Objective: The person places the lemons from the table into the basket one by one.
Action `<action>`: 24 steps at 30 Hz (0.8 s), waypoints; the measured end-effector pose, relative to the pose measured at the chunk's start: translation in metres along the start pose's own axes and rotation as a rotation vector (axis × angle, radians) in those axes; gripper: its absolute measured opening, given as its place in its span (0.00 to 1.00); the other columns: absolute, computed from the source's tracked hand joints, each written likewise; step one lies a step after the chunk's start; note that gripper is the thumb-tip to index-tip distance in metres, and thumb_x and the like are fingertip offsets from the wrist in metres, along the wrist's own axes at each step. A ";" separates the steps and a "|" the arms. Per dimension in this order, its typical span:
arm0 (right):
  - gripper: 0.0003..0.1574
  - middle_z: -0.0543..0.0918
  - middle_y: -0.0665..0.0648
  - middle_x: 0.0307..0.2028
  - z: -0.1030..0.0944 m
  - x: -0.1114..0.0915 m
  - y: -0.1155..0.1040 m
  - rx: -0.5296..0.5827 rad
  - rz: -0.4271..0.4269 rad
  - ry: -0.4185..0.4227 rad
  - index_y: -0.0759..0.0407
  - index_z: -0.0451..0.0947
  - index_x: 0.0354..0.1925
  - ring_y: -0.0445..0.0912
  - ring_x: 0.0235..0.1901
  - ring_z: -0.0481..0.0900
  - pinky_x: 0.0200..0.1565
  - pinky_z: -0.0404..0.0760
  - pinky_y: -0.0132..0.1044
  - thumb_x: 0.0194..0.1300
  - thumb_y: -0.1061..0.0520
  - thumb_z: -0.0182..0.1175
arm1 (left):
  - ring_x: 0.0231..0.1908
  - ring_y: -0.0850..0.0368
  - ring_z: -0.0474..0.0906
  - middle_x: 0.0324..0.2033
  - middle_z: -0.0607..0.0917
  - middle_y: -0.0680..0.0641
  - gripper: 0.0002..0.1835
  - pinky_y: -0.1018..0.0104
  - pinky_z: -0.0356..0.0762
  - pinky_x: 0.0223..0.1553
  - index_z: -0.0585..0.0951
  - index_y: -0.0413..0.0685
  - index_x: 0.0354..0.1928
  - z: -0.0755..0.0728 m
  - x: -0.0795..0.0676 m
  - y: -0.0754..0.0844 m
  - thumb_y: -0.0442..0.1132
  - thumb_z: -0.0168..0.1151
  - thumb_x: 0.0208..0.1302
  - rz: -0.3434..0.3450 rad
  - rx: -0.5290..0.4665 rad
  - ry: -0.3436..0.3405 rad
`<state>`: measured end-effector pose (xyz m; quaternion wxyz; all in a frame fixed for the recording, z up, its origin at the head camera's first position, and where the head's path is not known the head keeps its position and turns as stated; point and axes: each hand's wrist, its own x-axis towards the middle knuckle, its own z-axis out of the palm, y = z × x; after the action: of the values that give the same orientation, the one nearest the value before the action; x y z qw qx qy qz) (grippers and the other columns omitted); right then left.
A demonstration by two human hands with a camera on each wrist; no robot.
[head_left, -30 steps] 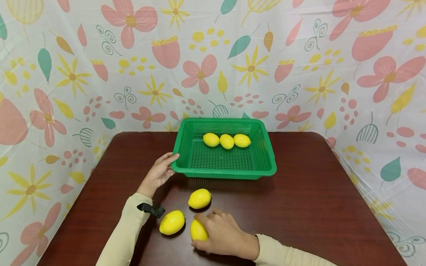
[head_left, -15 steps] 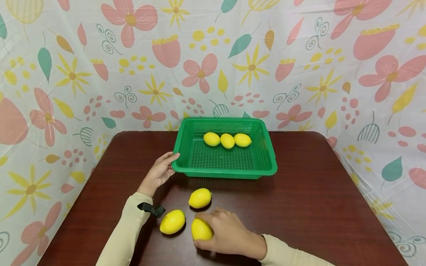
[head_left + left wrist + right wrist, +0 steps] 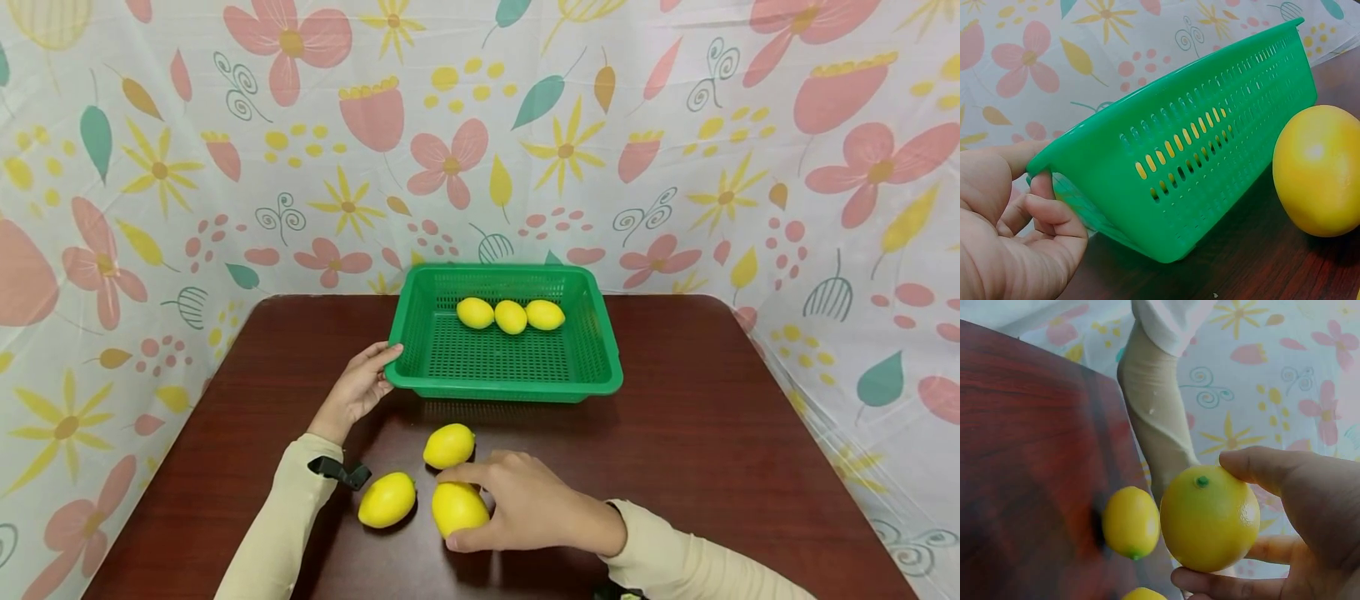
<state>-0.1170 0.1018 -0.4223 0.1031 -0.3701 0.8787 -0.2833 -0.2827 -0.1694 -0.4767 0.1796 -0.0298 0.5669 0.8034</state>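
Note:
My left hand (image 3: 362,388) grips the near left corner of the green plastic basket (image 3: 517,389), thumb over the rim and fingers curled beneath it, as the left wrist view shows. Three lemons (image 3: 511,317) lie in a row toward the back inside the basket. In front of it, my right hand (image 3: 529,503) holds a lemon (image 3: 457,509) between thumb and fingers. The right wrist view shows that lemon (image 3: 1209,519) with its green stem spot facing the camera. Two loose lemons lie close by, one lemon (image 3: 387,500) to the left and another lemon (image 3: 449,446) just behind.
The dark reddish-brown table (image 3: 697,450) carries the basket near its back edge. A floral-print curtain (image 3: 450,167) hangs behind and along both sides. A black strap (image 3: 340,472) sits on the left wrist.
My right hand has shifted slightly right with the lemon, which has turned a little and shows more of its surface. The left hand and the basket stay in place.

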 end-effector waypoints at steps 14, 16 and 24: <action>0.38 0.82 0.35 0.34 -0.073 0.025 0.013 -0.051 -0.099 -0.049 0.46 0.80 0.63 0.36 0.27 0.76 0.29 0.76 0.29 0.60 0.30 0.69 | 0.20 0.67 0.68 0.29 0.78 0.53 0.10 0.78 0.66 0.23 0.73 0.49 0.53 0.000 -0.001 0.000 0.43 0.59 0.78 0.014 0.003 -0.002; 0.38 0.85 0.37 0.38 -0.084 0.031 0.019 -0.022 -0.127 -0.072 0.46 0.80 0.63 0.35 0.29 0.79 0.31 0.79 0.30 0.61 0.32 0.70 | 0.20 0.67 0.69 0.29 0.79 0.53 0.10 0.78 0.66 0.23 0.73 0.49 0.53 -0.001 0.000 0.000 0.43 0.59 0.78 0.009 0.002 0.001; 0.39 0.83 0.43 0.58 -0.121 0.062 0.049 -0.039 -0.212 -0.217 0.49 0.76 0.68 0.35 0.46 0.82 0.47 0.84 0.37 0.64 0.35 0.69 | 0.20 0.67 0.69 0.29 0.80 0.53 0.10 0.78 0.65 0.22 0.73 0.48 0.54 0.001 -0.001 0.000 0.43 0.58 0.78 0.005 -0.005 0.000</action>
<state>-0.2366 0.1368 -0.3499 0.1599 -0.4912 0.8237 -0.2338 -0.2817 -0.1690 -0.4767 0.1777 -0.0288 0.5651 0.8051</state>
